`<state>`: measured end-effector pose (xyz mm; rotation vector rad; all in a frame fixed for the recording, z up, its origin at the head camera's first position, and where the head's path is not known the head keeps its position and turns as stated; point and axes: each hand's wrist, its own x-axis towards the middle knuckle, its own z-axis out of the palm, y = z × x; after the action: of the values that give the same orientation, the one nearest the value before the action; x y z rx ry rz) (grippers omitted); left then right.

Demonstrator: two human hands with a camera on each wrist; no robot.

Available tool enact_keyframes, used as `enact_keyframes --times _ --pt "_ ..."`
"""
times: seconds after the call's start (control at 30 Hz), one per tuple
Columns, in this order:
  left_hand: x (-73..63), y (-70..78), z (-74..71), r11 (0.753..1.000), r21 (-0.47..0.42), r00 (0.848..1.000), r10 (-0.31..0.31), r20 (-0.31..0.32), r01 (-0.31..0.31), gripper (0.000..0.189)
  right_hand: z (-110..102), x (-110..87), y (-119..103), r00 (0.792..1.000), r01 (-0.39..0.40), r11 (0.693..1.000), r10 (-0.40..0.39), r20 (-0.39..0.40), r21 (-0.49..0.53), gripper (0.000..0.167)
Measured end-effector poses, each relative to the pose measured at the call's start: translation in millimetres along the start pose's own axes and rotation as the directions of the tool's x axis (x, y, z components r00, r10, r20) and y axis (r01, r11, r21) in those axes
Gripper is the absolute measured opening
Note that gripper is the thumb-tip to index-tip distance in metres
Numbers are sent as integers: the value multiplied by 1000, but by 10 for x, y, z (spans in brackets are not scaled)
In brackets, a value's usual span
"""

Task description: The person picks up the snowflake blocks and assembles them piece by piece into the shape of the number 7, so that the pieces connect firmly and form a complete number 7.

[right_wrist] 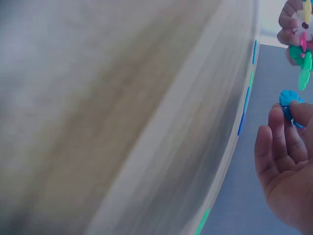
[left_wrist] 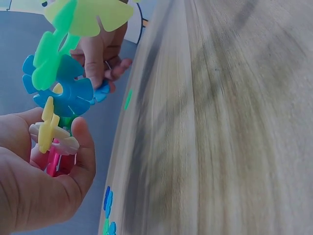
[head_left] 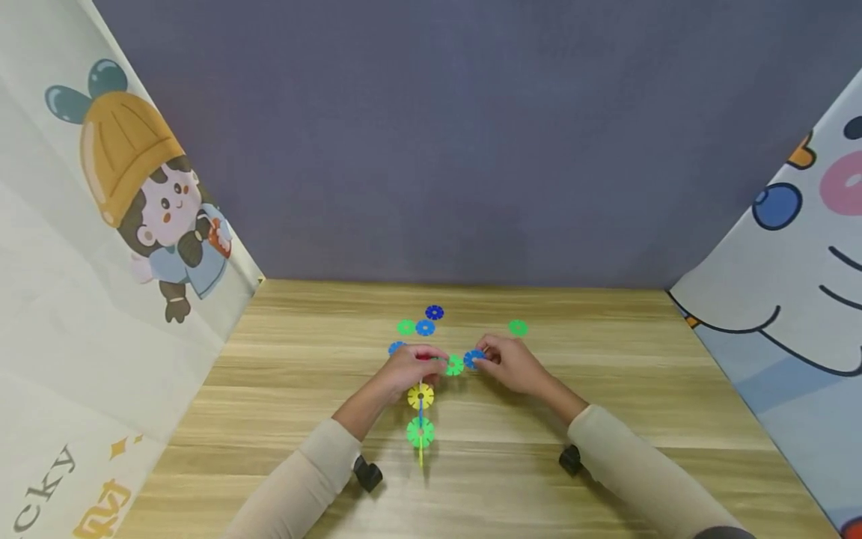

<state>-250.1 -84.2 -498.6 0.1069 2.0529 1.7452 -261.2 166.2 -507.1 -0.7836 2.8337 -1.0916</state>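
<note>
My left hand grips a chain of slotted plastic discs. In the left wrist view, its fingers are around the white disc and pink disc. Toward me trail a yellow disc, an edge-on blue one, a green disc and an edge-on yellow disc. From the chain's right end a green disc sticks out past my left fingers. Just right of it, my right hand pinches a loose blue disc between thumb and fingers, with a small gap between the two discs.
On the wooden table, behind my left hand, lie a dark blue disc, a blue disc, a green disc and another blue disc, partly covered. One green disc lies behind my right hand. A grey wall backs the table.
</note>
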Motion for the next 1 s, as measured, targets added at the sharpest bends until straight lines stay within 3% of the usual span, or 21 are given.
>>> enact_keyframes --times 0.37,0.7,1.0 --pt "-40 63 -5 1000 20 1000 -1 -12 1 24 3 -77 -71 996 71 997 -72 -49 -23 7" --pt "-23 61 32 1000 -5 1000 10 -12 -10 22 2 -86 -99 994 109 991 -111 -18 -77 7" --pt "-8 67 65 1000 -9 999 -30 -42 29 21 74 -78 -125 974 202 970 -214 -80 -137 5"
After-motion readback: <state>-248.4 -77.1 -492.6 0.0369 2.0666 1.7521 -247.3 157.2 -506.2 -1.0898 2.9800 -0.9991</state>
